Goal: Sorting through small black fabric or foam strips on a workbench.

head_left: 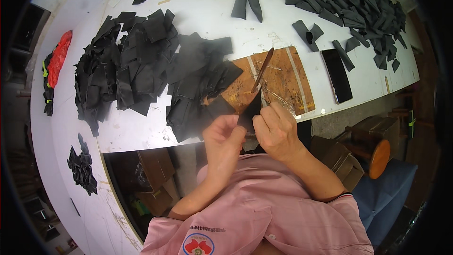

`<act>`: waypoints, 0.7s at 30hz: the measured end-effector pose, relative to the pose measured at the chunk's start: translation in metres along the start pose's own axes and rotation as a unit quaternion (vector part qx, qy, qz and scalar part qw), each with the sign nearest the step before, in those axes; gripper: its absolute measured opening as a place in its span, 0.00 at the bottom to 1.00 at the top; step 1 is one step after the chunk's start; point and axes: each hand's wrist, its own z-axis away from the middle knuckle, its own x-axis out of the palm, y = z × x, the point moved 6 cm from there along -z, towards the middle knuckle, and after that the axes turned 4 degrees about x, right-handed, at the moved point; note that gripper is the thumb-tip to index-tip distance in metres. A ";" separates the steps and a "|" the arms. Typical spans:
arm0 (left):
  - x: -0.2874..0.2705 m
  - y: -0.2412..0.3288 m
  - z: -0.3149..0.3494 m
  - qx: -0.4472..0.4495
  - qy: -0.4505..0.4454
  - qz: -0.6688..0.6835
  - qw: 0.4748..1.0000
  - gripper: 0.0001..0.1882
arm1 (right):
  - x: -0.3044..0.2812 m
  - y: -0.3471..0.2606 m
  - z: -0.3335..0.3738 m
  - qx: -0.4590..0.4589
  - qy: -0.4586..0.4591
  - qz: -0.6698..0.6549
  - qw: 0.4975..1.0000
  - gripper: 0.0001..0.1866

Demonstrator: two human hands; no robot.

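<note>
A black fabric piece (251, 112) is stretched between my two hands at the table's near edge. My left hand (222, 134) pinches its left side between thumb and fingers. On the other side, the curled fingers of my right hand (275, 125) grip it. Just beyond lies a worn brown board (295, 78), with a dark, narrow, stick-like tool (263, 70) resting slantwise on it. A large heap of flat black fabric pieces (137, 56) spreads to the left and partly covers the board's left side.
At the far right is a pile of rolled black fabric tubes (349, 7). A dark phone (337, 75) lies right of the board. Far left are a red plastic bag (60, 56) and a small black pile (82, 167). A wooden stool (379, 158) and cardboard boxes (337, 158) stand below right.
</note>
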 end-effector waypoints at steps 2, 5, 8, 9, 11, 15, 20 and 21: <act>-0.006 0.002 -0.003 0.054 0.016 -0.048 0.997 0.03 | 0.004 -0.003 0.001 -0.004 -0.046 -0.007 0.999 0.07; -0.003 0.005 -0.002 0.069 0.011 -0.033 0.997 0.01 | 0.002 0.009 0.006 0.147 -0.068 -0.239 0.957 0.09; -0.001 0.008 0.000 0.174 -0.043 -0.127 0.976 0.02 | -0.004 0.013 0.007 0.233 -0.078 -0.351 0.903 0.13; 0.004 0.015 0.003 0.236 -0.068 -0.152 0.957 0.03 | -0.006 0.014 0.005 0.224 -0.061 -0.347 0.909 0.12; 0.009 0.022 0.010 0.216 -0.049 -0.202 0.954 0.03 | -0.007 0.010 0.002 0.157 -0.019 -0.328 0.931 0.09; -0.003 0.022 0.015 0.350 0.120 -0.298 0.880 0.03 | 0.001 -0.006 -0.001 0.120 -0.017 -0.225 0.967 0.07; -0.009 -0.004 -0.009 0.035 0.016 0.068 0.997 0.08 | 0.008 0.007 0.005 0.198 0.014 -0.203 0.959 0.08; -0.015 -0.003 -0.012 0.041 0.023 0.068 0.997 0.08 | 0.010 0.013 0.008 0.249 0.003 -0.237 0.939 0.08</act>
